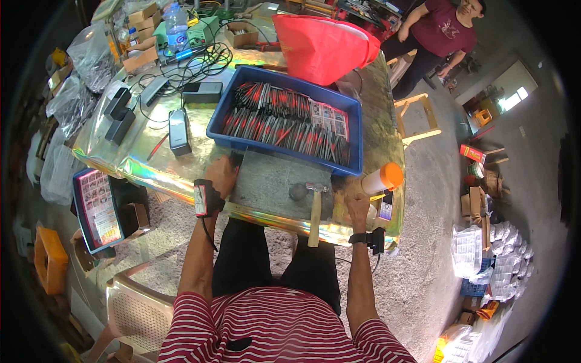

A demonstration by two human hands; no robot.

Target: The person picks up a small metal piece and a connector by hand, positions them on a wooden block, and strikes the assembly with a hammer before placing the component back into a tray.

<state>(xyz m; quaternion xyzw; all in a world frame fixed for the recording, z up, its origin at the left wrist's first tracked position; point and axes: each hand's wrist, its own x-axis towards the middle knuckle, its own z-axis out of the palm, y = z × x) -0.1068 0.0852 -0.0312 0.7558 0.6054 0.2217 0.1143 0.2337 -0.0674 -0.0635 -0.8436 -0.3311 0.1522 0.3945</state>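
My left hand (222,175) is at the left edge of a flat grey slab (260,187). Its fingers curl toward a small dark thing, too unclear to name. Beyond the slab's right edge, my right hand (357,207) rests closed, and whatever its fingers hold is hidden. A hammer (315,218) lies on the slab, its wooden handle jutting over the table's near edge. Next to the hammer head sits a dark round lump (297,192). A white bottle with an orange cap (382,178) stands close to my right hand, with a phone (385,207) nearby.
Behind the slab, a blue tub (284,150) holds rows of dark and red flat pieces. A red bag (321,51) stands behind it. Grey boxes (179,132), cables and a water bottle (176,29) occupy the left side. A person (445,30) stands far right; a chair (136,308) is near left.
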